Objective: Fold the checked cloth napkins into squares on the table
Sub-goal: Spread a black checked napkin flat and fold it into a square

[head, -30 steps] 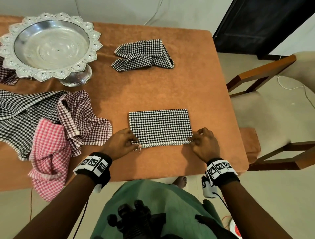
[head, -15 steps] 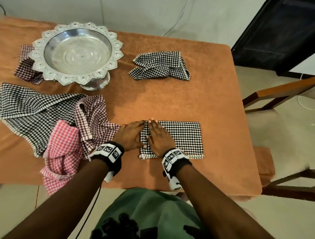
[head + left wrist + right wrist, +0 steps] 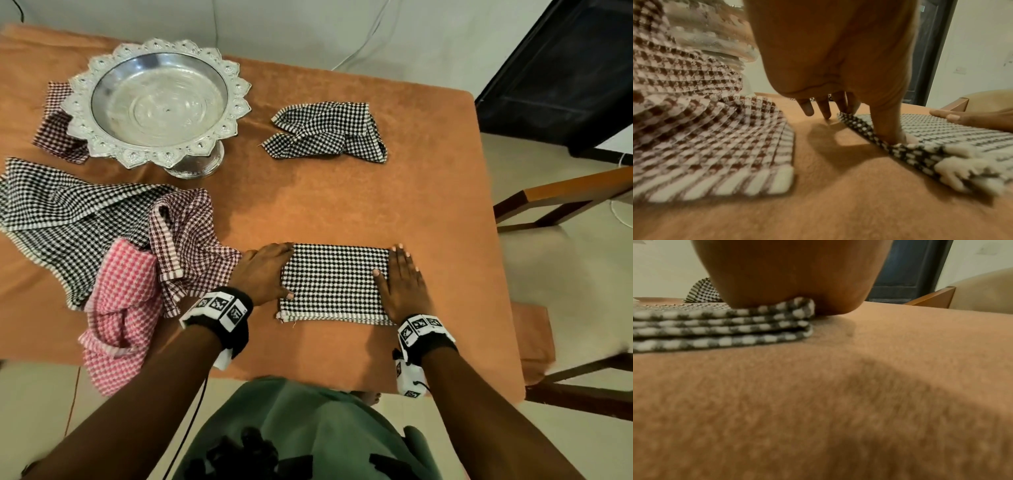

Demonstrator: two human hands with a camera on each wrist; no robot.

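Observation:
A black-and-white checked napkin (image 3: pixel 334 282) lies folded into a rectangle near the table's front edge, its layered edge (image 3: pixel 721 331) stacked in the right wrist view. My left hand (image 3: pixel 265 274) lies flat at its left end, thumb pressing on the cloth (image 3: pixel 920 138). My right hand (image 3: pixel 402 284) lies flat on its right end with straight fingers, palm pressing down. Neither hand grips anything. A second black-and-white napkin (image 3: pixel 329 132) sits crumpled at the back.
A silver pedestal bowl (image 3: pixel 156 102) stands back left, with a dark red checked cloth (image 3: pixel 56 126) under it. A heap of black, maroon (image 3: pixel 188 246) and pink (image 3: pixel 120 301) checked napkins lies left. The orange tablecloth (image 3: pixel 342 198) covers the table; wooden chair (image 3: pixel 561 195) at right.
My right hand has slid from the napkin's left end across to its right end. The left hand stayed by the left end. One second ago both pinched the near corners.

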